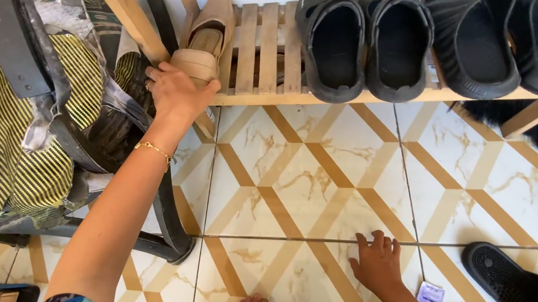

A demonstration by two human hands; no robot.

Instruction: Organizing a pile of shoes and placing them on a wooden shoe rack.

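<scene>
Hands: your left hand [175, 92] grips the heel of a beige shoe [206, 37] on the wooden shelf [266, 49], far left; your right hand [378, 263] lies spread flat on the tiled floor [308, 170].

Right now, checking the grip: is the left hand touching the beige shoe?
Touching. The head view shows the left hand with fingers against the beige shoe.
</scene>
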